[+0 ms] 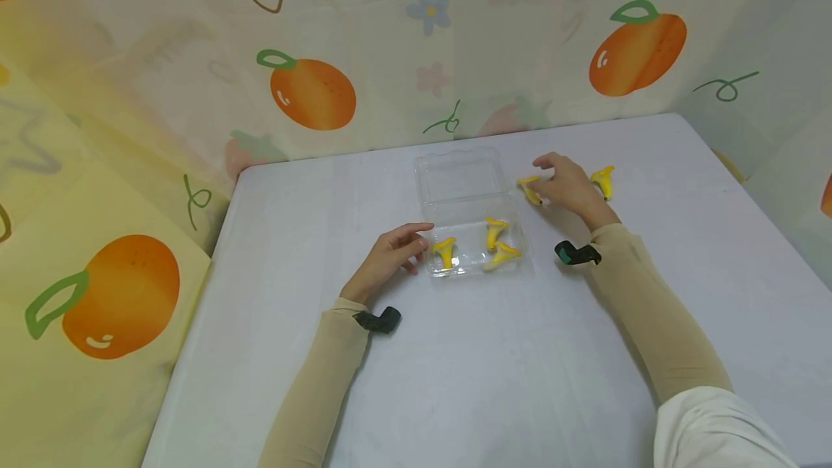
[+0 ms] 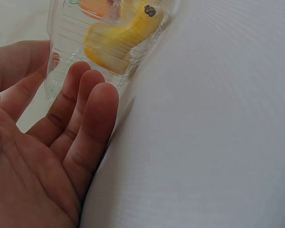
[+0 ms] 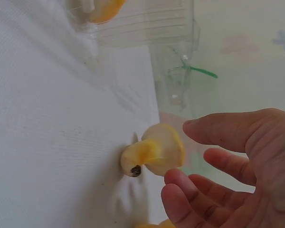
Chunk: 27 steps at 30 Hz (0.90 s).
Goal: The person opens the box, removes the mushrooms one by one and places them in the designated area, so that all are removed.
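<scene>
A clear plastic clamshell box (image 1: 468,243) lies with its lid (image 1: 461,178) folded back. Inside it are three yellow trumpet-shaped mushrooms: one at the left (image 1: 445,252), one at the upper right (image 1: 494,232) and one at the lower right (image 1: 503,256). My left hand (image 1: 390,253) is at the box's left wall, fingers loosely bent; whether the fingertips touch it I cannot tell. To the right of the lid, my right hand (image 1: 567,185) reaches over another yellow mushroom (image 3: 156,151). Its thumb and fingers are spread about the cap without gripping it.
Behind the right hand another yellow mushroom (image 1: 603,182) lies on the white-covered table (image 1: 494,367). A fruit-print cloth (image 1: 377,42) hangs along the far edge and the left side. Each wrist carries a small black camera, the left one (image 1: 380,320) beside the sleeve.
</scene>
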Available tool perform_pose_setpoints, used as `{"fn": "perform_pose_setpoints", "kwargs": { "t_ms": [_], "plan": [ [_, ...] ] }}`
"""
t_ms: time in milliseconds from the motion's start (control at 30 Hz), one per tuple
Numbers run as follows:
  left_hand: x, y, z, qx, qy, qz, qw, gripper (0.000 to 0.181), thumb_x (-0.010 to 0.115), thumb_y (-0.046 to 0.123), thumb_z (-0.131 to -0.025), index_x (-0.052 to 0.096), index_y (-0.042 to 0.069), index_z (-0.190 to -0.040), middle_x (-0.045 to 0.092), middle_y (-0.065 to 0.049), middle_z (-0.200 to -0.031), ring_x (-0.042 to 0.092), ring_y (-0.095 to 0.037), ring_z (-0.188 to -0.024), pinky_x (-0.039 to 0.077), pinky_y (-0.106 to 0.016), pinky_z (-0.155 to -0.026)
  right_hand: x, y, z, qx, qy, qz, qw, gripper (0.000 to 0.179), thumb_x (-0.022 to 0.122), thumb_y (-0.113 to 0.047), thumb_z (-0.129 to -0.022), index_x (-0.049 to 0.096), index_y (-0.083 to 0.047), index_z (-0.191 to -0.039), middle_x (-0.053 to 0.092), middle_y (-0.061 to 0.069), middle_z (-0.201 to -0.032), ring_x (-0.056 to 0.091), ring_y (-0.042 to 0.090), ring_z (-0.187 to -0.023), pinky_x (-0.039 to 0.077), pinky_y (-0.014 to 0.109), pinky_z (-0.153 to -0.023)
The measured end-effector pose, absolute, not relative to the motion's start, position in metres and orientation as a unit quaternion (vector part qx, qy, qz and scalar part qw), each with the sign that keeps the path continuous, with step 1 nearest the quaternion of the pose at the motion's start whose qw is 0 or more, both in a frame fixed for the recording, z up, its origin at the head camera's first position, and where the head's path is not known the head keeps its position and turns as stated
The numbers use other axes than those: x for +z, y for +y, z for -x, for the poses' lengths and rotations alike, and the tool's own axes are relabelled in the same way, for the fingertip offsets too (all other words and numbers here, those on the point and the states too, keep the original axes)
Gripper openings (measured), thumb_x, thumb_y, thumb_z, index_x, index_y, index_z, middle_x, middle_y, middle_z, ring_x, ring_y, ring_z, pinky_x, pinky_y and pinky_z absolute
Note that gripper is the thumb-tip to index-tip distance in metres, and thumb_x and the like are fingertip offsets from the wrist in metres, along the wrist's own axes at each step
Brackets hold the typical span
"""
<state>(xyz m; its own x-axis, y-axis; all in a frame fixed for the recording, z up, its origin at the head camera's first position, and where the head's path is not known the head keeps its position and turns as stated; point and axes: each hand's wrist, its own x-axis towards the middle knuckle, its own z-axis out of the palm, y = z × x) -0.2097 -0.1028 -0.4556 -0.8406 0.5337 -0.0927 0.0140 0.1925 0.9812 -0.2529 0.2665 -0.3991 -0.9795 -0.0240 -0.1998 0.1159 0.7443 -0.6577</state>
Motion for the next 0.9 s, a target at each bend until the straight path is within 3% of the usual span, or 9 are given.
{"fn": "perform_pose_setpoints", "kwargs": {
  "t_ms": [367, 700, 900],
  "plan": [
    [-0.455, -0.103, 0.210, 0.602, 0.747, -0.182, 0.217, 0.041, 0.058, 0.013, -0.103, 0.056, 0.008, -0.143, 0.059, -0.025, -0.106, 0.058, -0.017, -0.083, 0.057, -0.024, -0.064, -0.381, 0.262, 0.244, -0.375, 0.924, -0.017, 0.069, 0.055, 0.060, -0.029, -0.100, 0.043, -0.005, -0.146, 0.048, 0.022, -0.149, 0.053, 0.040, -0.124, 0.048, 0.054, -0.102],
    [-0.456, -0.103, 0.211, 0.603, 0.745, -0.186, 0.213, 0.040, 0.057, 0.012, -0.103, 0.056, 0.007, -0.143, 0.060, -0.021, -0.105, 0.059, -0.015, -0.082, 0.057, -0.024, -0.063, -0.367, 0.255, 0.239, -0.380, 0.923, -0.006, 0.056, 0.053, 0.061, -0.033, -0.100, 0.046, -0.007, -0.144, 0.050, 0.017, -0.148, 0.055, 0.037, -0.124, 0.052, 0.046, -0.091],
    [-0.457, -0.103, 0.210, 0.604, 0.745, -0.188, 0.212, 0.040, 0.057, 0.012, -0.103, 0.057, 0.008, -0.142, 0.062, -0.013, -0.103, 0.060, -0.015, -0.082, 0.057, -0.024, -0.063, -0.358, 0.248, 0.236, -0.384, 0.921, -0.006, 0.057, 0.053, 0.062, -0.037, -0.099, 0.048, -0.011, -0.144, 0.052, 0.012, -0.145, 0.057, 0.032, -0.119, 0.052, 0.037, -0.079]
  ]
}}
